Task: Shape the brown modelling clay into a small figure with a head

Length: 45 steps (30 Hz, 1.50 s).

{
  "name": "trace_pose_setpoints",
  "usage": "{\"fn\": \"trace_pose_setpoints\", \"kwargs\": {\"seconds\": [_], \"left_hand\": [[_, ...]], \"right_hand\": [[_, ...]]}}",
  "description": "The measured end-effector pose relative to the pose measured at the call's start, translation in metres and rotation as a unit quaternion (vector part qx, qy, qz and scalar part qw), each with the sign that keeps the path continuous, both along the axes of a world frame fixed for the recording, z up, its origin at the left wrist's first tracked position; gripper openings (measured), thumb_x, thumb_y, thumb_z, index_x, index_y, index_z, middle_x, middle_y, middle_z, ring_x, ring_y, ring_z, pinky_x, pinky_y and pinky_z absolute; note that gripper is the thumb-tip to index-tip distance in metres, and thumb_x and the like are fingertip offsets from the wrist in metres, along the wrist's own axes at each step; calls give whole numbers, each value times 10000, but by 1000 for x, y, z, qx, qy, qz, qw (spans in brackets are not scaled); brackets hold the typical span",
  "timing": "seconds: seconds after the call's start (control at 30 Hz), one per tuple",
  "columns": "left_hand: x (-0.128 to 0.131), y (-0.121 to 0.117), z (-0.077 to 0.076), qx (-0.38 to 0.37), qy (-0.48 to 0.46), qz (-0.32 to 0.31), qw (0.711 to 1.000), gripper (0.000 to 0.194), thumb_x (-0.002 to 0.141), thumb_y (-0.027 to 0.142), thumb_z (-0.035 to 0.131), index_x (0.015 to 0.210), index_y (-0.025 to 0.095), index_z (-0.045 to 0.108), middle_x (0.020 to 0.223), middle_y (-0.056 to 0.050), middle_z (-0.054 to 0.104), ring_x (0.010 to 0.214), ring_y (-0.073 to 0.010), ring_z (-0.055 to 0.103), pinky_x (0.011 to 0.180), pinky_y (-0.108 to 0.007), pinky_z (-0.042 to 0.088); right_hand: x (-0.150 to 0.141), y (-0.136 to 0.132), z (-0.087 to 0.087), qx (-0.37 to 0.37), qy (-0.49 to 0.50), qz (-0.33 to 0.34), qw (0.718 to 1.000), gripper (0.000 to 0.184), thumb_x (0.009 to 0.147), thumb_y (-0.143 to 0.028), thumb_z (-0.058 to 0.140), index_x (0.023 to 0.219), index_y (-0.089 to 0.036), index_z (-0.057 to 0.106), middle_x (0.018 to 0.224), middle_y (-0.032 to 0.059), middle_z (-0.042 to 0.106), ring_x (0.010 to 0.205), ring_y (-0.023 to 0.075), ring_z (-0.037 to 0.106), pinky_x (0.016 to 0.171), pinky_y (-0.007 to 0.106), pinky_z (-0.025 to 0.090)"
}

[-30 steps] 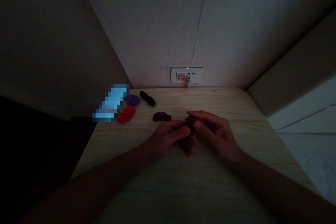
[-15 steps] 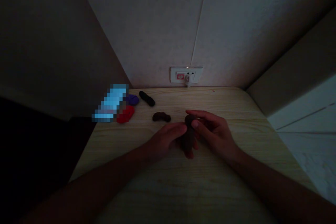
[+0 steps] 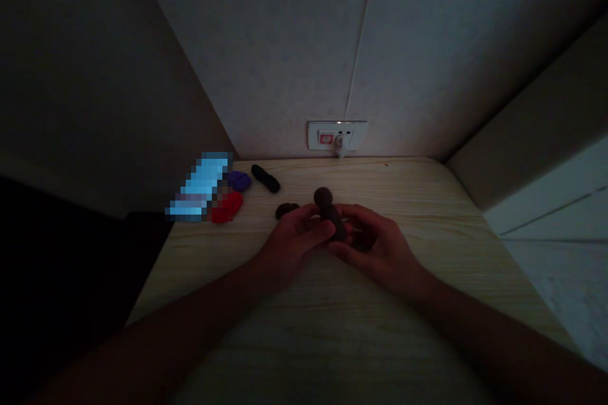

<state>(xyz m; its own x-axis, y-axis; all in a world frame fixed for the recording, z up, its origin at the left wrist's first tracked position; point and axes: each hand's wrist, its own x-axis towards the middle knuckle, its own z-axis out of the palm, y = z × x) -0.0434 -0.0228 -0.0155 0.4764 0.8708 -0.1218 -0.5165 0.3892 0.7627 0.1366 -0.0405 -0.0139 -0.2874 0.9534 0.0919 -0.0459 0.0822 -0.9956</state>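
Head view: left grip (image 3: pixel 295 242) and right grip (image 3: pixel 382 250) clasp one dark-brown, ball-topped figure (image 3: pixel 335 221); nearby, one each: brown piece (image 3: pixel 284 211), black roll (image 3: pixel 265 178), purple lump (image 3: pixel 240 181), red lump (image 3: pixel 230 206).

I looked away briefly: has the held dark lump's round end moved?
Yes: against the wall socket, the held lump's round end has shifted left and up.

A: How is the room lit?
B: Dimly; the left side sinks into near-black shadow (image 3: pixel 61 278).
A: And the furniture?
B: A pale wood-grained tabletop (image 3: pixel 441 209) with a rounded far corner, against a wall (image 3: pixel 266 50) bearing a thin seam (image 3: pixel 361 31) and a white socket plate (image 3: pixel 357 138).
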Motion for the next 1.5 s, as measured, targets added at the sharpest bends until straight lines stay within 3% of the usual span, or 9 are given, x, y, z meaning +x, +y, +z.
{"fn": "trace_pose_setpoints", "kwargs": {"seconds": [0.13, 0.23, 0.37, 0.53, 0.7, 1.13, 1.27, 1.5], "left_hand": [[1, 0, -2, 13, 8, 12, 1000, 369, 750, 278, 930, 1047, 140, 762, 951, -85, 823, 847, -201, 782, 857, -319, 571], [2, 1, -2, 8, 4, 22, 1000, 370, 743, 277, 937, 1043, 139, 768, 942, -78, 826, 865, -191, 781, 862, -302, 575], [1, 1, 1, -17, 7, 26, 999, 402, 727, 238, 947, 1069, 132, 765, 943, -84, 829, 870, -186, 781, 844, -278, 580], [-1, 1, 4, -44, -10, -7, 999, 383, 806, 374, 891, 1056, 103, 785, 912, -113, 820, 807, -188, 774, 751, -266, 588], [0, 1, 4, -42, -9, -33, 999, 395, 795, 401, 895, 1037, 101, 809, 898, -117, 817, 812, -188, 768, 789, -279, 588], [2, -4, 7, -12, 27, -28, 999, 422, 783, 432, 887, 1014, 98, 768, 948, -143, 809, 895, -253, 776, 849, -364, 577], [4, -4, 8, -16, 33, -7, 999, 413, 765, 382, 903, 1032, 104, 757, 912, -121, 814, 883, -240, 780, 873, -356, 566], [5, -9, 2, 7, 56, -5, 998, 407, 780, 378, 895, 1067, 120, 767, 960, -112, 818, 884, -220, 768, 857, -332, 547]], "right_hand": [[0, 0, -2, 47, -26, -15, 998, 437, 826, -298, 855, 1237, -247, 715, 1136, 82, 768, 930, 217, 733, 822, 356, 621], [1, 1, 0, 61, -66, -25, 996, 356, 841, -349, 843, 1167, -232, 758, 1001, 65, 762, 844, 206, 698, 770, 344, 597], [4, 3, 2, 28, -86, -23, 996, 331, 845, -422, 839, 1099, -220, 778, 833, 27, 733, 728, 187, 664, 684, 315, 562], [6, 3, 5, 63, -95, -23, 993, 316, 777, -433, 895, 934, -194, 762, 753, 4, 709, 659, 157, 640, 613, 272, 522], [7, 0, 7, 112, -141, -52, 982, 329, 803, -456, 872, 744, -196, 681, 665, -3, 663, 578, 138, 587, 526, 248, 468], [7, 0, 10, 137, -159, -53, 976, 328, 823, -450, 858, 747, -198, 661, 641, -24, 612, 550, 120, 545, 499, 234, 425], [6, -2, 10, 134, -170, -57, 975, 302, 852, -454, 832, 805, -193, 687, 660, -12, 614, 566, 128, 540, 500, 242, 425], [8, -1, 9, 137, -158, -50, 977, 391, 802, -513, 862, 716, -204, 639, 617, -29, 573, 542, 118, 503, 480, 236, 408]]}}
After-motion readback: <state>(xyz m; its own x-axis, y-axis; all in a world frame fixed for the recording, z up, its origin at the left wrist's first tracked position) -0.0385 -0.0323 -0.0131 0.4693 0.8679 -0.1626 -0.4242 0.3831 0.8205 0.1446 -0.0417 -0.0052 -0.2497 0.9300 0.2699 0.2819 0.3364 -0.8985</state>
